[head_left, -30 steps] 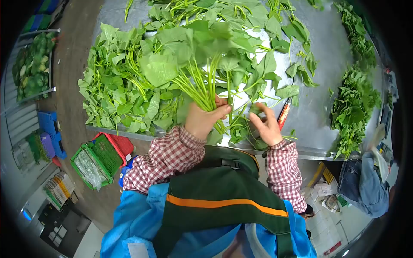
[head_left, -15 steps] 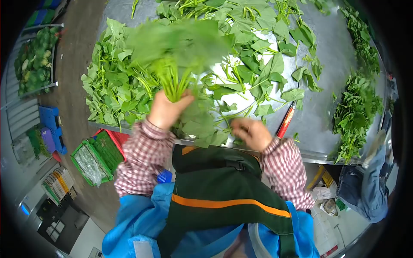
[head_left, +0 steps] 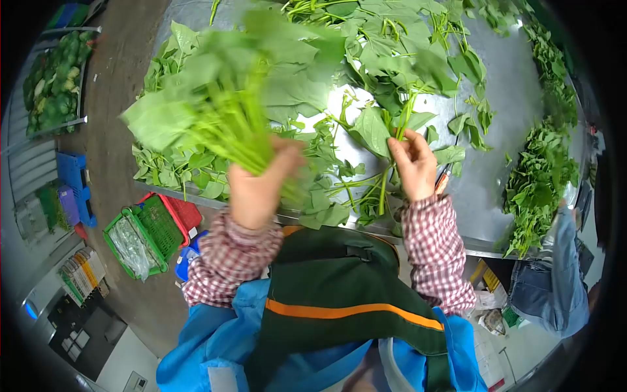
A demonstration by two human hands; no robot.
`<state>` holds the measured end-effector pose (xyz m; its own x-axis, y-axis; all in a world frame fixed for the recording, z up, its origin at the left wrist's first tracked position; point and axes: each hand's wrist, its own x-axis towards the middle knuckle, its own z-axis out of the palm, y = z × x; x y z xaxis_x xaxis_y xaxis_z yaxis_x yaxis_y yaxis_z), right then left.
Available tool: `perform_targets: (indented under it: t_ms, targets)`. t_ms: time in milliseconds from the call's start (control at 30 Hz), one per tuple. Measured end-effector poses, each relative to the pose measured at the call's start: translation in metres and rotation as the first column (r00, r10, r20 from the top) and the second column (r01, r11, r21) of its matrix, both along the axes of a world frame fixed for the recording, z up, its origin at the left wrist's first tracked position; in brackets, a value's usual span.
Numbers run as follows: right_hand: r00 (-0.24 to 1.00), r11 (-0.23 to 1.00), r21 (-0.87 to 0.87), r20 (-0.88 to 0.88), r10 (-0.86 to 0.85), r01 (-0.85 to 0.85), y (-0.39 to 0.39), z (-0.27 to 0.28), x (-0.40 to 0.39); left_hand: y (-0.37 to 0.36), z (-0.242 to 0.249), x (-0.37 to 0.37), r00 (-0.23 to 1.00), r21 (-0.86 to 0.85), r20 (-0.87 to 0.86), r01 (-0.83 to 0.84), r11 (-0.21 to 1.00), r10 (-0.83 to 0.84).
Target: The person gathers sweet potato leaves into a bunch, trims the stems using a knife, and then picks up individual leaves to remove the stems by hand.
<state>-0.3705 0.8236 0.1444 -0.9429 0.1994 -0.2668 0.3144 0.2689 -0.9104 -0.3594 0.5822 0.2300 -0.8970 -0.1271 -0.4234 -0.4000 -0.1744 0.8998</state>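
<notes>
My left hand point(head_left: 261, 186) is closed around the stems of a thick bunch of leafy greens point(head_left: 225, 127), its broad leaves fanned up and to the left, blurred by motion. Pinched between the thumb and fingers of my right hand point(head_left: 417, 166) is a leafy green stem point(head_left: 383, 196), held above the table near its front edge. Loose greens point(head_left: 313, 153) lie between and below the hands. A red-handled tool point(head_left: 443, 179), perhaps a knife, lies beside my right hand and is mostly hidden by it.
More greens point(head_left: 405, 39) spread across the metal table point(head_left: 477, 215). A long row of bunches point(head_left: 539, 176) lines its right side, where another person's sleeve point(head_left: 563, 281) shows. Green point(head_left: 157, 232) and red crates point(head_left: 179, 215) stand on the floor at left.
My right hand has moved up and right and now grips a stem. The bunch in my left hand has tilted left, and that hand has come slightly lower and nearer.
</notes>
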Motion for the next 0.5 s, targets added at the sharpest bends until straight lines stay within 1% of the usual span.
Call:
perform_targets:
  t_ms: [33, 67, 100, 167, 267, 300, 367, 400, 467, 500]
  targets:
    - [0.997, 0.991, 0.130, -0.074, 0.025, -0.016, -0.008, 0.010, 0.008, 0.019, 0.002, -0.001, 0.999, 0.044, -0.014, 0.039, 0.998, -0.038]
    - [0.989, 0.954, 0.293, -0.105, 0.106, -0.071, -0.016, 0.027, 0.011, 0.036, -0.001, -0.001, 0.998, 0.059, -0.008, 0.056, 0.997, -0.056]
    - [0.951, 0.881, 0.459, -0.206, 0.229, -0.112, -0.027, 0.051, 0.011, 0.049, -0.007, -0.002, 0.996, 0.074, -0.018, 0.092, 0.993, -0.090]
    - [0.870, 0.839, 0.525, -0.335, 0.362, -0.147, -0.042, 0.060, 0.021, 0.064, -0.018, -0.005, 0.987, 0.095, -0.038, 0.156, 0.983, -0.153]
    - [0.907, 0.908, 0.380, -0.295, 0.300, -0.177, -0.039, 0.063, 0.035, 0.056, -0.025, -0.012, 0.999, 0.344, 0.004, -0.051, 0.938, 0.053]
    - [0.912, 0.933, 0.312, -0.302, 0.276, -0.179, -0.032, 0.056, 0.038, 0.052, -0.026, -0.014, 0.999, 0.369, 0.003, -0.039, 0.928, 0.040]
    - [0.960, 0.946, 0.230, -0.110, 0.257, -0.227, -0.026, 0.054, 0.045, 0.044, -0.027, -0.013, 1.000, 0.424, 0.009, -0.020, 0.905, 0.018]
    - [0.955, 0.926, 0.267, -0.058, 0.291, -0.266, -0.023, 0.053, 0.046, 0.048, -0.024, -0.012, 0.998, 0.418, 0.023, -0.057, 0.907, 0.052]
    - [0.935, 0.875, 0.341, 0.033, 0.354, -0.344, -0.016, 0.051, 0.040, 0.054, -0.013, -0.012, 0.998, 0.515, -0.018, -0.037, 0.857, 0.054]
    - [0.921, 0.778, 0.516, 0.062, 0.384, -0.359, -0.007, 0.035, 0.042, 0.055, -0.008, -0.012, 0.998, 0.561, -0.042, -0.023, 0.827, 0.055]
